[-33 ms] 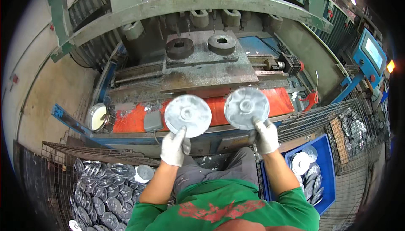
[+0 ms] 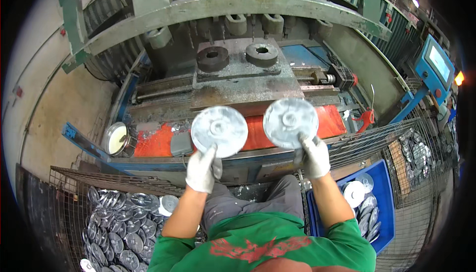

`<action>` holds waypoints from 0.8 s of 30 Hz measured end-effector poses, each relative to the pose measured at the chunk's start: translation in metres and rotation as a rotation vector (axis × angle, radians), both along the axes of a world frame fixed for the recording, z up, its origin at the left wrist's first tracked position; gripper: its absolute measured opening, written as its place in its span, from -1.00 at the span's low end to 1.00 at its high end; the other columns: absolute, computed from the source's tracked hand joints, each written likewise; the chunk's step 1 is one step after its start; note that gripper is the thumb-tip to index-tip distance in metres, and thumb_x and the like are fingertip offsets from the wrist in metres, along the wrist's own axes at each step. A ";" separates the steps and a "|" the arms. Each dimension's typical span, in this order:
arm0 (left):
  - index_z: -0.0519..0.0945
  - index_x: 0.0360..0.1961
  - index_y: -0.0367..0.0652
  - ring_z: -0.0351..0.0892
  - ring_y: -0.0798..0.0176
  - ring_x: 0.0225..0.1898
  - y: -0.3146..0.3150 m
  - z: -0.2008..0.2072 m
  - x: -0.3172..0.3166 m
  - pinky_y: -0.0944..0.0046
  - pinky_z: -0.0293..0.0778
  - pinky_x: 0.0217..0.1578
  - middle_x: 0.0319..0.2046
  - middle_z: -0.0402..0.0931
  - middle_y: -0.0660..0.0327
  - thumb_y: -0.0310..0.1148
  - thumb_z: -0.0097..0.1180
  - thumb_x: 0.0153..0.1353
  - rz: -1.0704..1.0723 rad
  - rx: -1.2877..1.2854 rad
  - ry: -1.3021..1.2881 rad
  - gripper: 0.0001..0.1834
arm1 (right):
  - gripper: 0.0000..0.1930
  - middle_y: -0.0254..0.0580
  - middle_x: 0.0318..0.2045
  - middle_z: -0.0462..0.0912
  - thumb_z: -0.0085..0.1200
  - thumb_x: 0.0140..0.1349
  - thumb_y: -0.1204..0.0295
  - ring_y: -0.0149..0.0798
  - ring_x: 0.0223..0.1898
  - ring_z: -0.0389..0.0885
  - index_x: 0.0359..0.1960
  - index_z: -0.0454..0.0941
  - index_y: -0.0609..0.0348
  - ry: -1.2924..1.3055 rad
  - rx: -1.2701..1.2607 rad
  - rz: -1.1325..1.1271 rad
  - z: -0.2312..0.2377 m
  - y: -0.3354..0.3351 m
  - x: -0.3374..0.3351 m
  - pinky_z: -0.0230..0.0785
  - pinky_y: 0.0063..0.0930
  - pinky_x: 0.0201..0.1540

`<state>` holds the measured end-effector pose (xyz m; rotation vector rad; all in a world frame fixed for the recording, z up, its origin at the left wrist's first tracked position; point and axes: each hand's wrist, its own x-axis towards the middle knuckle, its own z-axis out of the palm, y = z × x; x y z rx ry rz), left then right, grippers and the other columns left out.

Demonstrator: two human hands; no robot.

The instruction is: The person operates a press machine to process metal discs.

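In white gloves, I hold up one round grey metal disc per hand, each with a raised hub at its centre. My left hand point(image 2: 202, 170) pinches the left disc point(image 2: 219, 131) at its lower edge, thumb on top. The right disc point(image 2: 290, 124) is gripped the same way by my right hand point(image 2: 315, 158). Both discs are in front of a drilling machine, over its orange front ledge point(image 2: 331, 119). Beyond them, a dark ring-shaped fixture point(image 2: 212, 59) and a paler one point(image 2: 262, 55) sit on a metal plate point(image 2: 243, 88). Drill bits point(image 2: 253, 28) hang above the fixtures.
A wire basket at lower left holds a heap of discs point(image 2: 116, 242). On the right, a blue bin point(image 2: 388, 197) contains several more. A control panel point(image 2: 436, 68) juts out at right, near a red-handled tool point(image 2: 366, 119). A round pail point(image 2: 117, 139) stands left.
Both hands have moved slightly forward, carrying the discs a little closer to the plate with the fixtures. The grip on each disc is the same.
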<state>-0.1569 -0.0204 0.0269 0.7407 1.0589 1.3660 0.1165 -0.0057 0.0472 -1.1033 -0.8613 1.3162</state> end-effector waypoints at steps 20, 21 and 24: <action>0.52 -0.39 0.05 0.37 0.42 -0.68 0.271 0.061 -0.027 0.42 0.17 -0.80 -0.59 0.47 0.35 -0.16 0.13 0.17 0.026 -0.120 0.045 -0.85 | -0.90 -0.35 -0.58 0.52 0.07 0.16 0.25 -0.32 -0.71 0.45 -0.38 0.50 -0.08 0.072 -0.160 0.040 0.036 0.284 -0.048 0.30 -0.40 -0.73; 0.52 -0.39 0.05 0.37 0.42 -0.68 0.270 0.063 -0.028 0.42 0.17 -0.80 -0.59 0.47 0.35 -0.16 0.13 0.17 0.024 -0.126 0.046 -0.85 | -0.90 -0.36 -0.58 0.52 0.07 0.17 0.25 -0.33 -0.71 0.45 -0.38 0.49 -0.09 0.066 -0.133 0.025 0.036 0.285 -0.047 0.31 -0.41 -0.73; 0.51 -0.34 0.08 0.38 0.47 -0.67 0.266 0.068 -0.029 0.46 0.14 -0.81 -0.56 0.46 0.38 -0.15 0.13 0.16 0.017 -0.154 0.057 -0.85 | -0.91 -0.38 -0.59 0.50 0.08 0.16 0.25 -0.35 -0.72 0.42 -0.39 0.49 -0.10 0.102 -0.157 0.039 0.038 0.282 -0.047 0.27 -0.42 -0.75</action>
